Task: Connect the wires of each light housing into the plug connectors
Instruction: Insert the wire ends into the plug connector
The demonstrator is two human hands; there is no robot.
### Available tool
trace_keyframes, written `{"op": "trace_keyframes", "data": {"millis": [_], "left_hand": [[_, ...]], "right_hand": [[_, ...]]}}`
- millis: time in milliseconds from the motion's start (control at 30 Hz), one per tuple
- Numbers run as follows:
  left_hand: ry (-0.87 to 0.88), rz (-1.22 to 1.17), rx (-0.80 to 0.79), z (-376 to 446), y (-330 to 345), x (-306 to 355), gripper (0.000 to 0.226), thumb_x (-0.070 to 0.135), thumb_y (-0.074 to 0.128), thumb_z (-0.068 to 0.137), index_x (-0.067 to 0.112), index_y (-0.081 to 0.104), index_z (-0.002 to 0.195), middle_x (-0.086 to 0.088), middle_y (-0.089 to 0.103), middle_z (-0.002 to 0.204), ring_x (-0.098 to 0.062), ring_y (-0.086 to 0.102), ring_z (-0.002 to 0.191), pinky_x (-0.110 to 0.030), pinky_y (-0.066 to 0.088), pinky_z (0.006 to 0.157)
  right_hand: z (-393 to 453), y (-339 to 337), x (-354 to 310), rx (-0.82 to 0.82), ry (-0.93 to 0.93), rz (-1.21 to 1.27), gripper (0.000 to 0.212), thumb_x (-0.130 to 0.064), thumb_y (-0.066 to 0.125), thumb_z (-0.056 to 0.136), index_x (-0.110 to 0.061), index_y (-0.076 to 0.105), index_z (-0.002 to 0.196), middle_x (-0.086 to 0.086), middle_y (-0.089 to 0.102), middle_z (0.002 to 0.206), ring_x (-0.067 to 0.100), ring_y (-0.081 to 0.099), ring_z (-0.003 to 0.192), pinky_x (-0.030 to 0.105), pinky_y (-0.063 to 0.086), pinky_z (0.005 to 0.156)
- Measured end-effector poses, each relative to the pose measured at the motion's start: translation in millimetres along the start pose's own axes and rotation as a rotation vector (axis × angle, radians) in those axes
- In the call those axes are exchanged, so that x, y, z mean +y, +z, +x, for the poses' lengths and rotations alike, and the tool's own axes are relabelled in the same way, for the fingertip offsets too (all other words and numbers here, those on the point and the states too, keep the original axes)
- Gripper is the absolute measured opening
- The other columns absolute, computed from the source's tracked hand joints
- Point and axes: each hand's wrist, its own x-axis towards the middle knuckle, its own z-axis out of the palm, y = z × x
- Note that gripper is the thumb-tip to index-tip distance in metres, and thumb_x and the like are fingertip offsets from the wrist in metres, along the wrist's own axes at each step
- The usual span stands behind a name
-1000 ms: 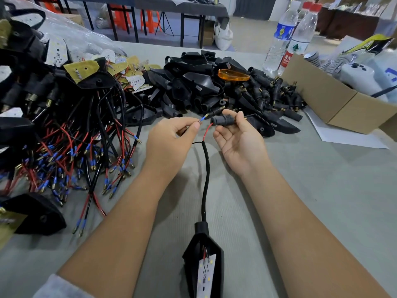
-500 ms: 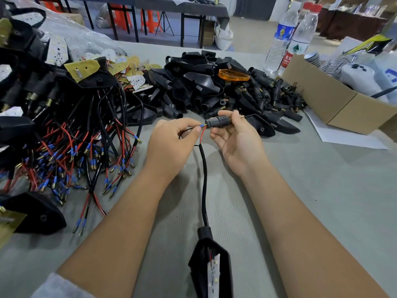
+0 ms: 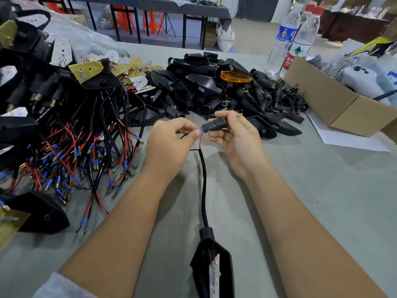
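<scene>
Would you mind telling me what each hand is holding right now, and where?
The right hand pinches the black plug connector round its body. The left hand pinches the red wire near its blue tip, at the connector's end.

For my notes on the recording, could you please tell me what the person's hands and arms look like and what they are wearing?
Both hands, the left hand and the right hand, are bare, with no gloves, rings or watch in view. The forearms are bare too. A light grey sleeve shows on the left arm at the bottom edge, pushed up past the elbow. No sleeve shows on the right arm.
</scene>
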Motion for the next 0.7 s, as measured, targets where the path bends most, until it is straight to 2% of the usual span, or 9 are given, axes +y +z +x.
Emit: {"op": "trace_keyframes", "data": {"millis": [100,233,367,500,567,633,700], "left_hand": [[-0.015,0.015,-0.008,-0.3,0.2,1.1,0.011,0.023,0.07,0.087,0.031,0.07,0.079,0.012,0.066,0.081,-0.006,0.054,0.091,-0.006,0.031,0.072],[0.012,-0.042,-0.02,0.6,1.0,1.8,0.013,0.02,0.069,0.088,0.029,0.071,0.079,0.018,0.066,0.075,0.007,0.056,0.078,-0.004,0.034,0.068],[-0.025,-0.119,0.02,0.9,3.7,0.1,0.008,0.021,0.066,0.09,0.029,0.068,0.091,0.014,0.068,0.081,0.005,0.06,0.08,-0.005,0.038,0.068],[-0.077,-0.144,0.036,2.3,5.1,-3.0,0.017,0.019,0.063,0.092,0.032,0.061,0.081,0.008,0.071,0.081,-0.006,0.065,0.082,-0.022,0.048,0.075],[-0.028,-0.082,0.024,2.2,4.2,-2.3,0.02,0.016,0.064,0.091,0.031,0.062,0.078,0.014,0.067,0.078,0.002,0.06,0.079,-0.017,0.044,0.074],[0.007,-0.035,0.021,1.9,3.4,-2.0,0.016,0.016,0.065,0.09,0.028,0.065,0.081,0.019,0.063,0.077,0.001,0.056,0.079,-0.017,0.039,0.073],[0.014,-0.054,0.024,1.4,2.5,-2.2,0.011,0.016,0.066,0.09,0.024,0.068,0.084,0.018,0.064,0.079,0.0,0.057,0.081,-0.019,0.042,0.076]], "right_hand": [[-1.1,1.7,1.0,-0.008,-0.011,-0.04,0.03,-0.02,0.039,0.106,-0.011,0.066,0.099,0.01,0.068,0.092,0.016,0.062,0.066,0.028,0.056,0.071],[-2.2,2.3,-1.0,0.002,0.01,0.017,0.029,-0.021,0.04,0.106,-0.01,0.066,0.101,0.009,0.07,0.092,0.016,0.062,0.066,0.028,0.057,0.072],[-2.3,2.7,-2.9,0.037,0.023,0.094,0.029,-0.021,0.039,0.106,-0.007,0.064,0.105,0.008,0.071,0.088,0.018,0.065,0.069,0.029,0.058,0.075],[-2.3,3.0,-3.3,0.04,0.033,0.111,0.028,-0.02,0.039,0.106,-0.007,0.064,0.105,0.006,0.071,0.082,0.018,0.065,0.068,0.03,0.059,0.076],[-2.8,4.0,-1.8,0.02,0.025,0.052,0.028,-0.019,0.04,0.106,-0.009,0.066,0.102,0.004,0.07,0.081,0.018,0.064,0.068,0.03,0.059,0.075],[-2.9,4.7,-0.4,0.01,0.016,0.004,0.028,-0.018,0.041,0.106,-0.01,0.067,0.101,0.003,0.069,0.081,0.017,0.064,0.068,0.031,0.059,0.076],[-2.7,4.1,-0.2,0.005,0.023,0.011,0.028,-0.019,0.042,0.105,-0.011,0.068,0.102,0.004,0.069,0.083,0.017,0.064,0.068,0.031,0.059,0.076]]}}
